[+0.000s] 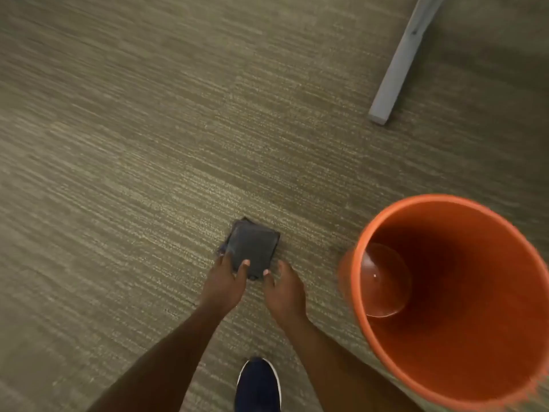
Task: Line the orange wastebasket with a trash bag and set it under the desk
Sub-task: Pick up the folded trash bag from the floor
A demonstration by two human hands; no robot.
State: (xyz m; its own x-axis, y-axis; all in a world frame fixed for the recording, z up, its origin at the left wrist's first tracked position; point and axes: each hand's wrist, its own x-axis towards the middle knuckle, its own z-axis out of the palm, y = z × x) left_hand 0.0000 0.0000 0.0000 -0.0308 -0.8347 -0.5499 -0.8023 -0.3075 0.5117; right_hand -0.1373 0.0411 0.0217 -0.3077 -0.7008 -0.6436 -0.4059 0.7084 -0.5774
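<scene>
A folded dark grey trash bag (252,246) is held low over the carpet in the middle of the view. My left hand (223,282) grips its near left edge, thumb on top. My right hand (283,289) pinches its near right corner. The orange wastebasket (463,367) stands upright on the floor to the right of my hands, apart from them, and nothing lies inside it.
Grey-green carpet (118,144) covers the floor. A grey desk leg foot (396,63) lies on the carpet at the top right, beyond the wastebasket. My dark blue shoe (258,385) shows at the bottom, between my forearms.
</scene>
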